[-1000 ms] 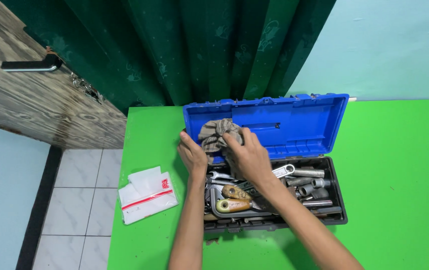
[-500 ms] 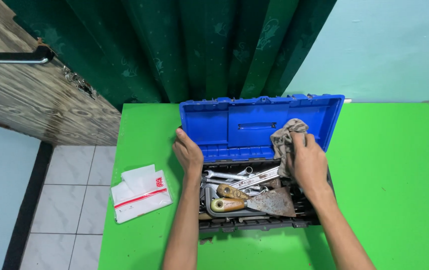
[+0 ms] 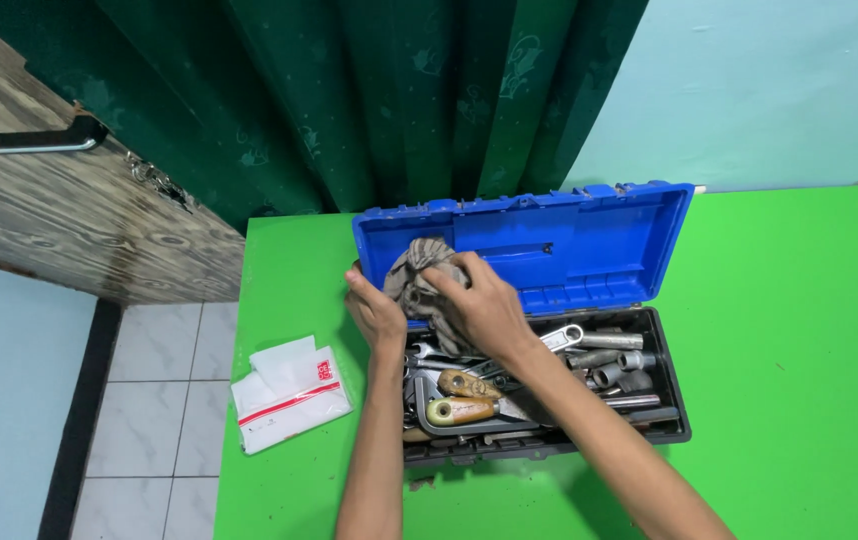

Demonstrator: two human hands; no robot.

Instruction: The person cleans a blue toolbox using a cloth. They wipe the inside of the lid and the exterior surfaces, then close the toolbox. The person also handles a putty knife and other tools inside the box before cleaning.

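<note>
We see an open blue toolbox [image 3: 589, 250] sitting on a bright green tabletop [image 3: 799, 330], its lid raised toward the dark green curtain [image 3: 369, 100] behind it. The right hand [image 3: 484, 305] reaches across the box to its near-left corner, its grip closed on a crumpled grey-brown rag [image 3: 417, 272] that rests against the inside of the lid, above the left end of the tray. The left hand [image 3: 374, 312] sits at the left edge of the toolbox, just beside the rag; we cannot tell whether its grip is closed on the box wall or only resting there. In the black tray below the lid lie wrenches [image 3: 564, 338], metal sockets [image 3: 614, 365] toward the right end, and two wooden-handled tools [image 3: 464, 398] near the left front. Left of the toolbox, well apart from it, a white plastic packet [image 3: 289, 392] with a red stripe lies at the tabletop's edge, above the tiled floor [image 3: 144, 420].
</note>
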